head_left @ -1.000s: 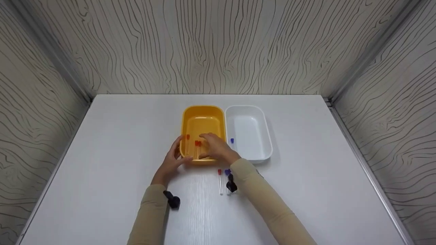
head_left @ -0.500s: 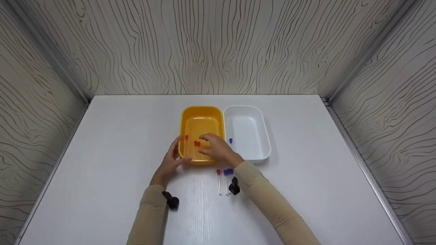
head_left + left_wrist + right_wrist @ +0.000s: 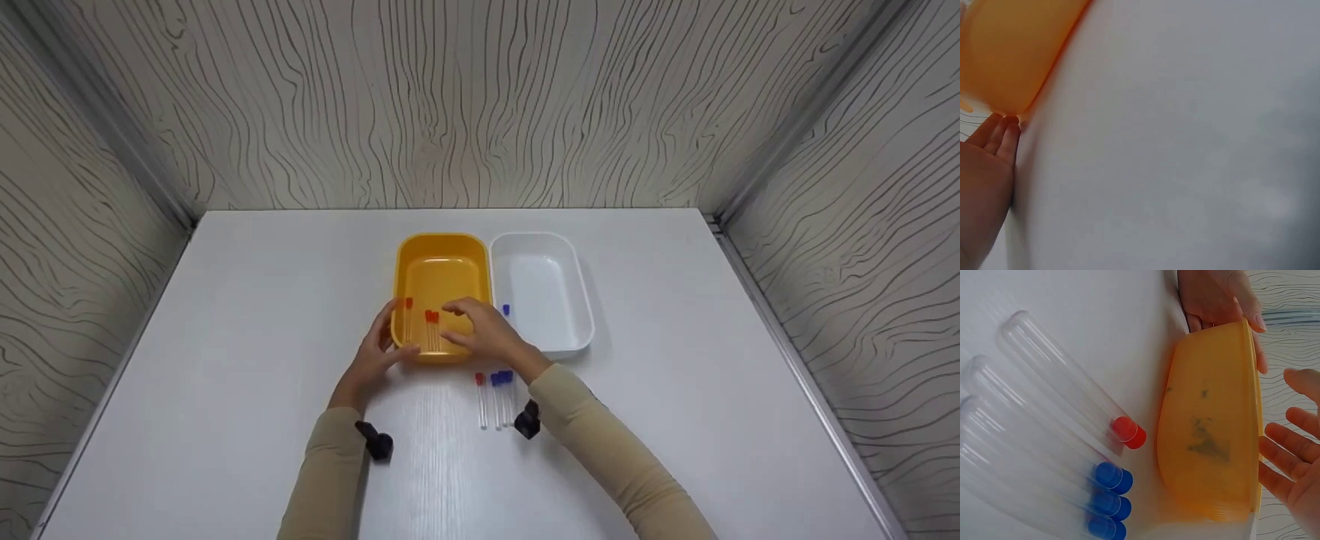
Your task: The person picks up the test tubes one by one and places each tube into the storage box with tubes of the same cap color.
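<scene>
My left hand (image 3: 373,360) holds the near left corner of a yellow tray (image 3: 442,274), thumb at the near rim and fingers along the side wall. Over the tray's near right part hovers my right hand (image 3: 486,331), fingers spread, nothing between them. Three red-capped test tubes (image 3: 409,319) lie in the tray's near left part. On the table before it lie one red-capped tube (image 3: 1072,377) and three blue-capped tubes (image 3: 1044,433), side by side. In the left wrist view, my fingers (image 3: 1008,140) touch the tray's wall.
A white tray (image 3: 544,300) stands against the yellow one on the right. A blue-capped tube (image 3: 506,310) shows in it, partly hidden by my right hand. Patterned walls (image 3: 442,105) enclose the table at the back and sides.
My right hand has drawn slightly back and right, its fingers spreading apart. Its forearm has moved right, uncovering more of the blue-capped tubes. The left hand stays at the tray's corner.
</scene>
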A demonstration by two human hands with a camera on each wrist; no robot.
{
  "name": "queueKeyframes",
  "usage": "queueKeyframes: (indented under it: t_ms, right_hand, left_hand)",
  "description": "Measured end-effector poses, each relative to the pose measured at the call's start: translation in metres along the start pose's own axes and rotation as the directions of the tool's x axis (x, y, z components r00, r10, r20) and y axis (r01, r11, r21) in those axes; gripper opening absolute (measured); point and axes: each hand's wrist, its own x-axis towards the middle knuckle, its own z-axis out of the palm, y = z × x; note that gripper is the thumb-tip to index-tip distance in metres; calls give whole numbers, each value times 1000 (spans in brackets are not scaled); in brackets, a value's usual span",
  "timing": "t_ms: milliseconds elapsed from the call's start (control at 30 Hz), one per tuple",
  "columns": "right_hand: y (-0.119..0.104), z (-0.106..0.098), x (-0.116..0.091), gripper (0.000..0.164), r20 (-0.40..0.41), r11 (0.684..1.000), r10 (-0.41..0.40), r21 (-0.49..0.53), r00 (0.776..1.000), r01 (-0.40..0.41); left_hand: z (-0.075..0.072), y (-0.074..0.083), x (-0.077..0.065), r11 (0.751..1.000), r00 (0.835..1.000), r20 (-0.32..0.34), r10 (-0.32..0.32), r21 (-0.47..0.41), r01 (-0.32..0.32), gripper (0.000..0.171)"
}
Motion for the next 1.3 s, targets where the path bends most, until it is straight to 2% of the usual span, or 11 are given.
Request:
queueKeyframes:
  t_ms: [200, 467, 700, 967, 1067, 1300]
  right_hand:
    - [1, -3, -12, 45, -28, 997, -60, 42, 998, 61]
    - [2, -8, -31, 42, -66, 990, -101, 88, 993, 107]
    - [5, -11, -49, 41, -101, 988, -133, 71, 986, 140]
    - [11, -5, -70, 40, -109, 984, -175, 17, 979, 178]
    - [16, -2, -78, 42, -108, 983, -181, 10, 978, 183]
    - [26, 5, -92, 46, -82, 989, -140, 38, 987, 143]
  left_hand:
    - [0, 0, 0, 1000, 1000, 6, 12, 3, -12, 87]
    - [-1, -2, 0, 999, 999, 9, 33, 2, -33, 88]
    - [-1, -3, 1, 998, 1000, 22, 10, -67, -8, 85]
    - [0, -2, 0, 998, 999, 7, 39, -45, -38, 86]
    - [0, -1, 0, 998, 999, 10, 44, -33, -44, 86]
    - [-1, -2, 0, 1000, 1000, 9, 1, -27, -1, 88]
